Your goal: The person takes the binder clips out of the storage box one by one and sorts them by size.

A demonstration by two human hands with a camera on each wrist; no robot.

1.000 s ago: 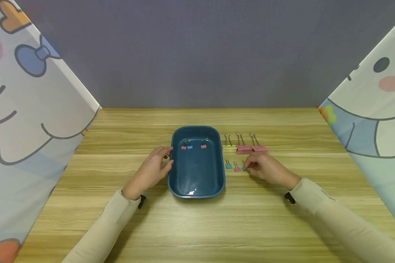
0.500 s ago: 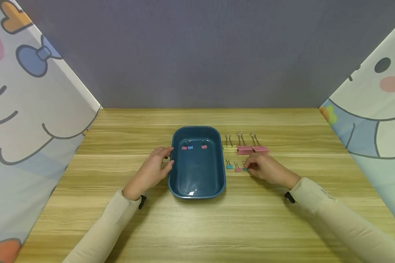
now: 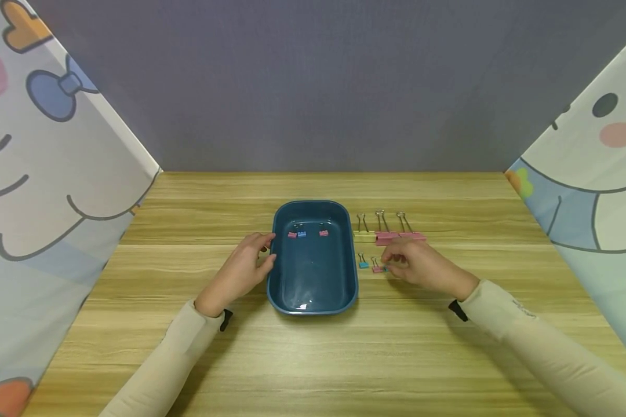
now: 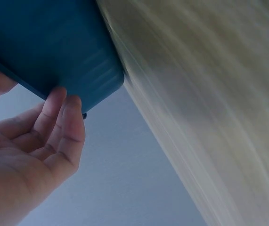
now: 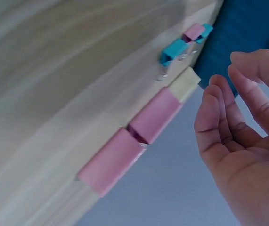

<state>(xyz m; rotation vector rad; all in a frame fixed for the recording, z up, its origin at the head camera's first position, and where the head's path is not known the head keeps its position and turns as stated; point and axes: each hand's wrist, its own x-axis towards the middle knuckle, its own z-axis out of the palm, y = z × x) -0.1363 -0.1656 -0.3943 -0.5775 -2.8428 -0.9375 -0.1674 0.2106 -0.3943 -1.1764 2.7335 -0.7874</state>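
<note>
Head view: rectangular dark-blue plastic tray with rounded corners [image 3: 313,278] on light wood-grain table [image 3: 313,365]. Inside, toward its far end: small pink binder clip [image 3: 292,235] beside small blue binder clip [image 3: 302,234]; second small pink clip [image 3: 323,233] apart to the right. Left hand [image 3: 240,272] at tray's left rim, fingers relaxed. Right of tray, a row: small turquoise clip [image 3: 363,264], small rose clip [image 3: 377,269], second turquoise clip [image 3: 386,269], the last partly hidden by right hand [image 3: 419,267]. Behind: large yellow clip [image 3: 364,237] and two large pink metal-handled clips [image 3: 386,238].

Left wrist view: fingers loosely bent, fingertips touching tray's outer wall.

Right wrist view: thumb and fingers parted, gripping nothing; all three small clips lie on the table.
</note>
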